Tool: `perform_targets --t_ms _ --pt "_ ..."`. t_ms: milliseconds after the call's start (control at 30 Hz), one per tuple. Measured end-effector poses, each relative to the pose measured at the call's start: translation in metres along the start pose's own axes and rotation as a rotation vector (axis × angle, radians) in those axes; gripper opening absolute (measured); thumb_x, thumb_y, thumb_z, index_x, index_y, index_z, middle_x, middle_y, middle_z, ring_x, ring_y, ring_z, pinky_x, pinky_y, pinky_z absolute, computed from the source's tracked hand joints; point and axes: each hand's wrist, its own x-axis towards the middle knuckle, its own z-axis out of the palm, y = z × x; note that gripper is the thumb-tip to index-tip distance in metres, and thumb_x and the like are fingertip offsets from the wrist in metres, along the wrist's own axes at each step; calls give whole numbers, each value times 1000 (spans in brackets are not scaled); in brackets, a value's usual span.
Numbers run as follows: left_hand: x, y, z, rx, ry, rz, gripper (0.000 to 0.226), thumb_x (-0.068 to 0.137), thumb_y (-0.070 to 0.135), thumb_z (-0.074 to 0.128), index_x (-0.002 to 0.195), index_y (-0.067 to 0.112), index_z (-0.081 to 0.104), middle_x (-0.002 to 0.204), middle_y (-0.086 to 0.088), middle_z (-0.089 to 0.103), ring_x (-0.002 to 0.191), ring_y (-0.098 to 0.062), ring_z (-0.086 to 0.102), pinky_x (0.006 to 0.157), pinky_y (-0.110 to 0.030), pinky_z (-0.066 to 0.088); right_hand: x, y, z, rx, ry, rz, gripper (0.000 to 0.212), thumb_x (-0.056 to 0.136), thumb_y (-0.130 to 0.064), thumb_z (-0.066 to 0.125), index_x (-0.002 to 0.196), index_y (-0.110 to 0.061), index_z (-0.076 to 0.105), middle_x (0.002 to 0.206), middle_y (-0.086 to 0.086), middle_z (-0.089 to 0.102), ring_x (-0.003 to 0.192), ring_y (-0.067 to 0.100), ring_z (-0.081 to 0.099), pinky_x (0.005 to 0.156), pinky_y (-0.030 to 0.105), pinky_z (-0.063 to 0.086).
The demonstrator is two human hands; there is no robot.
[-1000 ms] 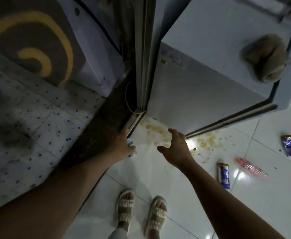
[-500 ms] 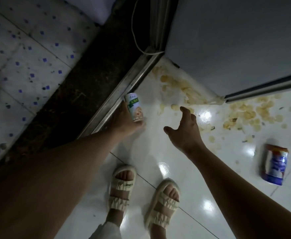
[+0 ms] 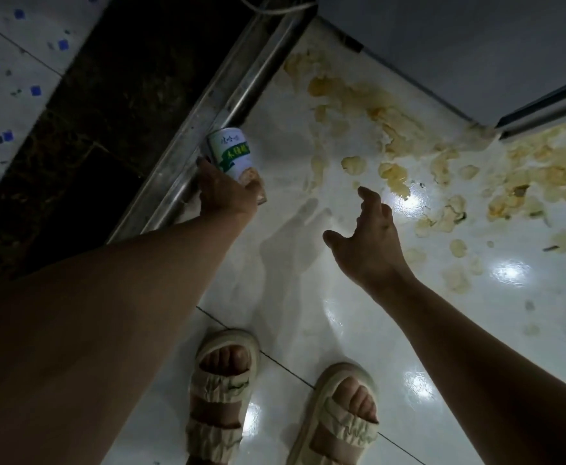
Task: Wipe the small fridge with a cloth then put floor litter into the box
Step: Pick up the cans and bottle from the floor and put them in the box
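A white and green can (image 3: 232,152) lies on the white floor beside the metal door track (image 3: 207,105). My left hand (image 3: 224,193) grips its lower end, fingers wrapped round it. My right hand (image 3: 365,239) hovers above the floor to the right, fingers spread and loosely bent, holding nothing. The small fridge (image 3: 459,45) fills the top right; only its grey side and lower edge show. Yellowish crumbs and stains (image 3: 409,152) are scattered over the tiles in front of the fridge. The cloth and the box are out of view.
My two feet in cream sandals (image 3: 224,391) stand at the bottom centre. A dark threshold strip (image 3: 83,129) runs diagonally left of the track, with blue-speckled tiles (image 3: 3,78) beyond it. A white cable (image 3: 274,10) crosses the top.
The view has dropped closer to the floor; the fridge top, the cloth and the blue can have left the frame. My left hand has closed round the white and green can. My right hand stays open.
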Motion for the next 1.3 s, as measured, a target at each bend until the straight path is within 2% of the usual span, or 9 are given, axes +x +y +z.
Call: perform_targets --t_ms 67,200,367,500,733,900,1033,1167,1300 --pt "4 3 7 -53 -74 2 99 83 36 66 149 16 -6 152 -16 17 135 -35 31 108 -45 33 0 2 2 6 8 -8 78 82 -18 65 145 -15 18 142 13 33 127 28 41 88 25 32" --pt "-11 10 2 159 -121 0 101 84 36 65 148 13 -9 153 -20 11 136 -39 27 108 -47 31 -5 0 -4 16 22 -13 79 82 -17 65 146 -14 18 143 13 32 127 29 40 88 26 33" --pt "-55 19 -27 311 -166 187 95 82 33 66 147 11 1 138 -24 33 118 -42 46 90 -42 42 -29 -17 -28 29 37 18 78 83 -17 64 146 -15 18 144 12 32 128 28 40 89 26 33" --pt "-100 35 -60 399 -188 311 88 80 35 66 144 14 10 128 -21 41 109 -39 52 76 -37 41 -63 -32 -61 58 64 77 78 84 -19 65 146 -15 18 144 13 32 129 29 38 97 33 36" --pt "-193 79 -99 494 -265 430 81 77 37 67 138 17 19 122 -17 45 103 -37 53 71 -35 37 -135 -30 -125 171 156 210 76 84 -18 63 145 -15 18 146 13 29 132 29 34 100 34 35" --pt "-262 106 -99 575 -354 506 80 76 37 67 137 18 19 123 -15 44 105 -38 52 75 -35 37 -184 -2 -172 260 264 338 76 84 -18 64 145 -15 19 146 12 29 130 28 36 95 30 36" --pt "-315 126 -85 648 -408 576 78 78 39 64 137 18 19 122 -14 45 103 -37 53 77 -35 40 -221 35 -211 276 314 420 77 84 -20 65 145 -15 19 146 12 29 129 29 37 100 36 38" --pt "-362 145 -56 716 -449 663 78 77 38 64 137 19 18 119 -12 46 96 -33 53 73 -33 38 -243 84 -251 291 338 485 77 84 -21 65 145 -15 18 146 12 30 130 28 36 102 37 37" --pt "-403 162 -11 778 -462 701 79 76 36 64 138 22 16 118 -11 44 86 -27 46 72 -34 38 -246 141 -286 329 354 523 73 84 -19 64 143 -13 21 141 13 34 124 28 39 96 35 39"
